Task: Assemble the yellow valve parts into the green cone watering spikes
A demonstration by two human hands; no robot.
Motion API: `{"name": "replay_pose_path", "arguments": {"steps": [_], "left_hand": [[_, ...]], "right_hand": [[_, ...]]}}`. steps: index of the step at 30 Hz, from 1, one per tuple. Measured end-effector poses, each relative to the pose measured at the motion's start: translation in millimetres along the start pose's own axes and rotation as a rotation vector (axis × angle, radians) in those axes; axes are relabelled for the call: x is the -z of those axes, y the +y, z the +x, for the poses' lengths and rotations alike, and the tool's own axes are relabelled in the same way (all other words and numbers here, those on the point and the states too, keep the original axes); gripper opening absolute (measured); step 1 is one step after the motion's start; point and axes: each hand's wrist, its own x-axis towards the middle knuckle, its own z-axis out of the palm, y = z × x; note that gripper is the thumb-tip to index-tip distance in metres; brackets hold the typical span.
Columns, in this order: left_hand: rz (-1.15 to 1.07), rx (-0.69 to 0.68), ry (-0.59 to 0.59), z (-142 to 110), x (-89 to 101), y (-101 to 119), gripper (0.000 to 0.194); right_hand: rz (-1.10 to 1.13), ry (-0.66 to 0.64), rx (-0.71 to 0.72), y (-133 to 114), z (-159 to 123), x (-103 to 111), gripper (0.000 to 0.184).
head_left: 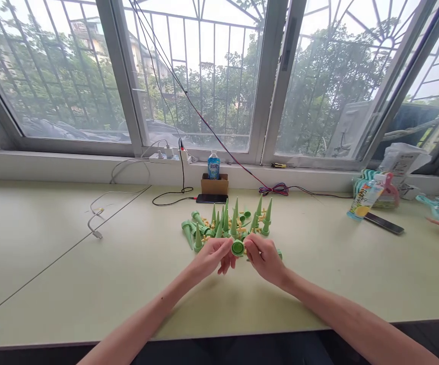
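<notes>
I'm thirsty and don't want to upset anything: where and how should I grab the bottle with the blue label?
I'd grip the bottle around its upper body, coming from above the cardboard box. It stands upright, and the box hides its base, leaving the upper part exposed. Coming in high should also clear the phone in front.

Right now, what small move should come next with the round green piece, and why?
I'd ease the round green piece slightly toward the body, keeping the left hand's grip on it. Upright green cones crowd just beyond it, and the right hand is at its right edge, so extra room would probably help.
</notes>
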Motion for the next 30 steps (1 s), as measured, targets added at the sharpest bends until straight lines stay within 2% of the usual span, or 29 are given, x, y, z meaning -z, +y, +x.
{"name": "replay_pose_path", "arguments": {"steps": [5,13,20,24,30], "left_hand": [[-0.042,-0.002,-0.08,-2,2.6,1,0.051],[0.03,-0.009,-0.1,-5,2.3,1,0.038],[0.409,-0.199,0.002,-7,0.1,3,0.024],[0.592,-0.217,0.056,-7,0.7,-3,0.022],[0.825,-0.352,0.124,-8,4.2,-11,0.019]], "right_hand": [[0.089,-0.026,-0.017,3,-3,-2,0.037],[0.07,-0.021,-0.061,3,-2,-4,0.043],[-0.011,-0.007,-0.114,1,1,-4,0.049],[-0.051,-0.007,-0.104,-3,3,-3,0.049],[-0.105,0.021,-0.12,-5,5,-3,0.05]]}}
